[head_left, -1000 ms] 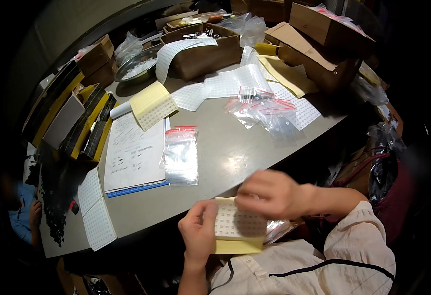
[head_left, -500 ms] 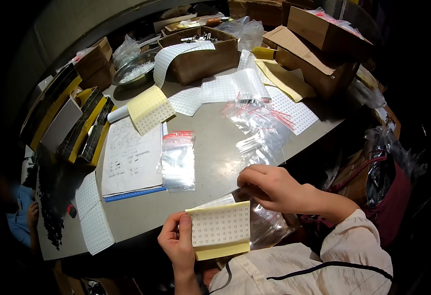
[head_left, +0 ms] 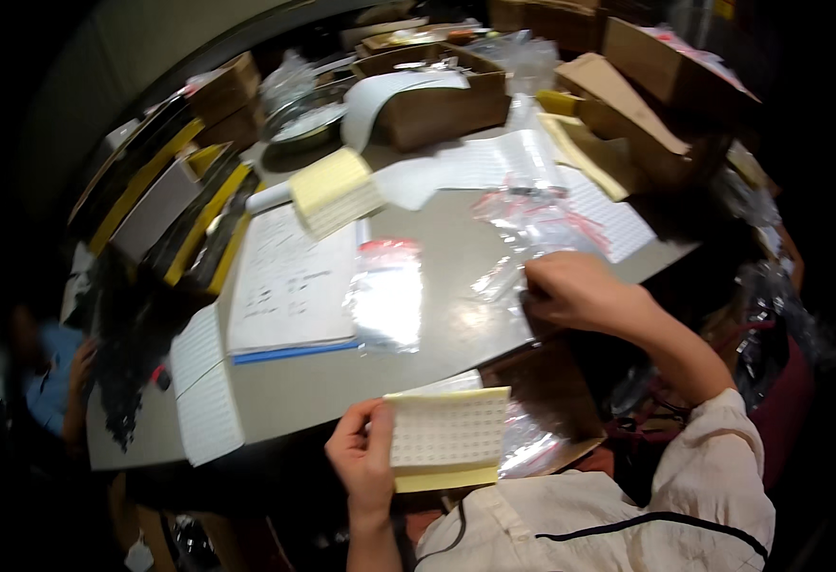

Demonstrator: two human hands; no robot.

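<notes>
My left hand (head_left: 364,456) grips a sheet of small printed labels (head_left: 446,434) on yellow backing paper by its left edge, thumb on top, over my lap. A paler strip (head_left: 456,383) shows behind its upper edge. My right hand (head_left: 585,294) is closed, fingers curled down at the table's right front edge, beside a pile of clear zip bags (head_left: 542,224) with red seals. What its fingertips hold, if anything, is hidden. Behind the label sheet, an open cardboard box (head_left: 556,396) at my lap contains more clear bags (head_left: 530,440).
A flat stack of zip bags (head_left: 386,300) lies beside a handwritten paper pad (head_left: 289,286) on the grey table (head_left: 456,329). Around it are a yellow label roll (head_left: 335,191), black-and-yellow bins (head_left: 194,224), a bowl of white pieces (head_left: 308,124) and cardboard boxes (head_left: 432,110). Another person's hand (head_left: 82,367) shows at far left.
My right hand has moved up and away from the label sheet, toward the zip bags, uncovering the box at my lap. The left still grips the sheet. The whole view has shifted and blurred.
</notes>
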